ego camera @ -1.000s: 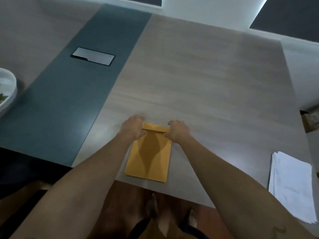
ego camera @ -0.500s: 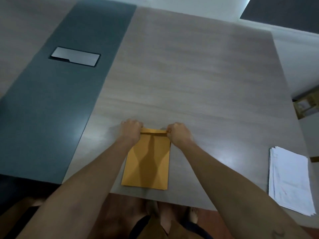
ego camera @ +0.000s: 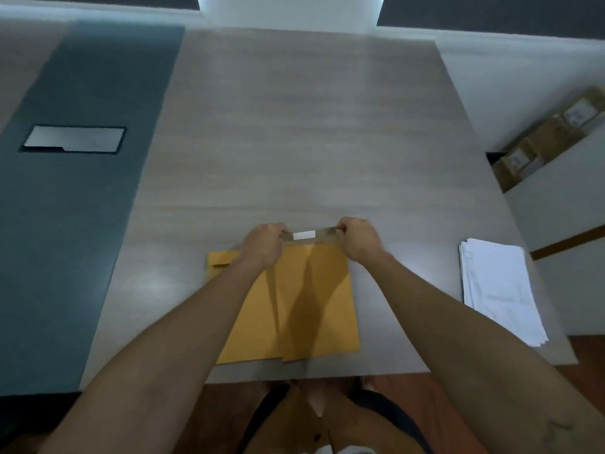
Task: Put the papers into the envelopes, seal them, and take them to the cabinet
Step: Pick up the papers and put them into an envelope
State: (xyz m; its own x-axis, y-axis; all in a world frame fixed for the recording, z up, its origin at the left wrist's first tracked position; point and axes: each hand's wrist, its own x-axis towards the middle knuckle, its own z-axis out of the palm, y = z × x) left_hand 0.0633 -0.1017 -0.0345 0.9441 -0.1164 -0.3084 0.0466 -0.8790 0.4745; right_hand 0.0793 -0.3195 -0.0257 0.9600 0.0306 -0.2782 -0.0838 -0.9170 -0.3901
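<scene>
A brown manila envelope [ego camera: 311,296] lies flat near the table's front edge. Its flap [ego camera: 309,235] is raised at the far end, showing a white strip in the middle. My left hand [ego camera: 263,245] pinches the flap's left end and my right hand [ego camera: 358,239] pinches its right end. A second manila envelope [ego camera: 221,262] pokes out from under my left forearm, to the left. A stack of white papers [ego camera: 499,288] lies at the table's right edge.
The wooden table [ego camera: 301,142] has a grey-blue strip [ego camera: 82,208] on the left with a metal cable hatch [ego camera: 73,139]. Cardboard boxes [ego camera: 543,142] sit on the floor beyond the right edge. My legs show below the front edge.
The flap was folded down flat and is now lifted, with its white strip showing. The camera has shifted, bringing a second envelope into view on the left.
</scene>
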